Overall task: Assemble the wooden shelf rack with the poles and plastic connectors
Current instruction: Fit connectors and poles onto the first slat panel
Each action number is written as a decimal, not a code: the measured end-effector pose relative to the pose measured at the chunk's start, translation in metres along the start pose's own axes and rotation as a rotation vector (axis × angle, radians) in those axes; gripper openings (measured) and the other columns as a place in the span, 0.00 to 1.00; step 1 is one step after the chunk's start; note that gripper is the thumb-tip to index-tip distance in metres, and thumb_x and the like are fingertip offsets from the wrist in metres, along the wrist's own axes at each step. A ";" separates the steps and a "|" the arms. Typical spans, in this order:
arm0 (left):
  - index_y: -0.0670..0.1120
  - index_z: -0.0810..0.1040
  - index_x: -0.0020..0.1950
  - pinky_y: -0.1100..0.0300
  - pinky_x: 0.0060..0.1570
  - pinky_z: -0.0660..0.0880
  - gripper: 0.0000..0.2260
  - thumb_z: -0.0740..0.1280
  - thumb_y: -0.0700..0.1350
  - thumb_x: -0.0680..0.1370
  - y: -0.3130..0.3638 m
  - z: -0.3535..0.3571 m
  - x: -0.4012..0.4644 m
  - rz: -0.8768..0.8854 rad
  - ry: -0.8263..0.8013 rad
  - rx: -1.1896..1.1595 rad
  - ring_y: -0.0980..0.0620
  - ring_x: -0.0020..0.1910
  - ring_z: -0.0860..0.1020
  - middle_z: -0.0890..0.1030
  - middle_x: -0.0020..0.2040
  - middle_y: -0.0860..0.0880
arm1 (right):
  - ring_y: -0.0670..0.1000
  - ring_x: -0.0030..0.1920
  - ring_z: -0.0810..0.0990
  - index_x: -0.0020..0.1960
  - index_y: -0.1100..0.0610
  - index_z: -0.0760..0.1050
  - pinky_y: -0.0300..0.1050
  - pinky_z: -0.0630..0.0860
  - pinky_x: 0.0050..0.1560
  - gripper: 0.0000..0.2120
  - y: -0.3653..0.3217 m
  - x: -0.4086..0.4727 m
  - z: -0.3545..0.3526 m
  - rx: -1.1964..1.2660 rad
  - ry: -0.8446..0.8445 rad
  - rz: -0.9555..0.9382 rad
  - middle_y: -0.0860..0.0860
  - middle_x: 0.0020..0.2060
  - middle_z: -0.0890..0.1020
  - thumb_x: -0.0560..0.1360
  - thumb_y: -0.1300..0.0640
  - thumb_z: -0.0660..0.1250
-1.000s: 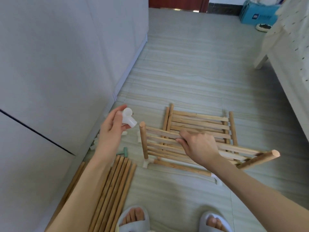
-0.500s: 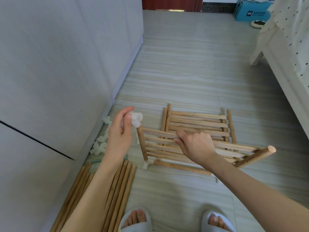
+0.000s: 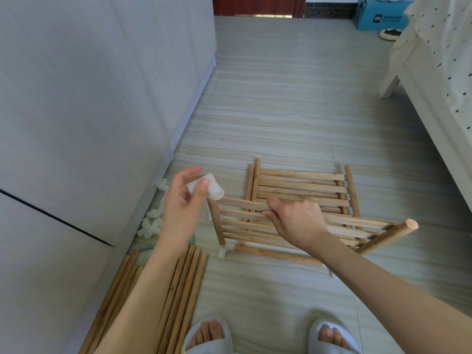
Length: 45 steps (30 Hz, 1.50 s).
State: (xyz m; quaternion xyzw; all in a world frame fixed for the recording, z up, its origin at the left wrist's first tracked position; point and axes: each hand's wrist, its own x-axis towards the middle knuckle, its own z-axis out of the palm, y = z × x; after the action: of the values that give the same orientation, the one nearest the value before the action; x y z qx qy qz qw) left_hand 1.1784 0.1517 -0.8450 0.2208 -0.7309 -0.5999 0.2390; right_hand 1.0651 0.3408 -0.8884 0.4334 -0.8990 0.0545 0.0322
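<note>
My left hand (image 3: 182,203) pinches a white plastic connector (image 3: 213,189) on top of the left upright pole (image 3: 215,223) of the partly built rack. My right hand (image 3: 297,221) grips a slat of the raised slatted shelf panel (image 3: 352,227). A second upright pole (image 3: 385,237) sticks out bare at the right. The left pole's foot sits in a white connector (image 3: 224,250) on the floor, joined to a bottom rail (image 3: 275,255). Another slatted panel (image 3: 304,186) lies flat behind.
Loose poles (image 3: 184,290) lie in a bundle on the floor by my left forearm. Spare white connectors (image 3: 152,223) are scattered along the grey cabinet (image 3: 89,111) at left. A bed (image 3: 439,80) stands at right. My slippered feet (image 3: 208,337) are at the bottom.
My left hand has carried the white connector rightward and down onto the top of the left upright pole. My right hand has kept its hold on the slat.
</note>
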 end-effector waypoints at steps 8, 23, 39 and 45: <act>0.51 0.71 0.49 0.62 0.47 0.78 0.12 0.66 0.56 0.72 0.019 0.001 0.011 -0.078 0.107 -0.308 0.49 0.46 0.83 0.78 0.48 0.50 | 0.56 0.37 0.79 0.52 0.52 0.69 0.40 0.51 0.25 0.15 -0.001 0.000 -0.002 -0.015 -0.007 -0.003 0.48 0.39 0.79 0.81 0.45 0.49; 0.48 0.76 0.62 0.71 0.47 0.66 0.16 0.65 0.36 0.75 0.014 -0.007 0.004 0.286 -0.053 0.610 0.61 0.49 0.68 0.68 0.53 0.52 | 0.56 0.22 0.75 0.41 0.57 0.74 0.34 0.47 0.25 0.10 -0.006 -0.001 -0.010 -0.043 0.019 -0.014 0.50 0.25 0.77 0.75 0.50 0.67; 0.44 0.70 0.64 0.63 0.47 0.65 0.15 0.59 0.34 0.78 0.018 0.025 -0.008 0.075 0.019 0.670 0.54 0.49 0.67 0.73 0.58 0.45 | 0.58 0.31 0.78 0.47 0.55 0.72 0.37 0.49 0.25 0.13 0.000 0.000 -0.002 0.018 0.061 -0.016 0.50 0.32 0.79 0.80 0.47 0.56; 0.44 0.69 0.64 0.61 0.43 0.63 0.13 0.59 0.38 0.79 0.019 0.014 0.000 0.016 -0.035 0.719 0.55 0.46 0.67 0.74 0.55 0.48 | 0.58 0.33 0.79 0.50 0.55 0.71 0.39 0.50 0.25 0.14 0.000 0.000 -0.001 0.016 0.034 -0.016 0.50 0.34 0.79 0.80 0.46 0.53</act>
State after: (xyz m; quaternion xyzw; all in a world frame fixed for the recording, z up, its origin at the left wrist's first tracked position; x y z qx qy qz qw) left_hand 1.1695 0.1662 -0.8284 0.2746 -0.9009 -0.3065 0.1381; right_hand 1.0648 0.3407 -0.8875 0.4400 -0.8942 0.0690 0.0445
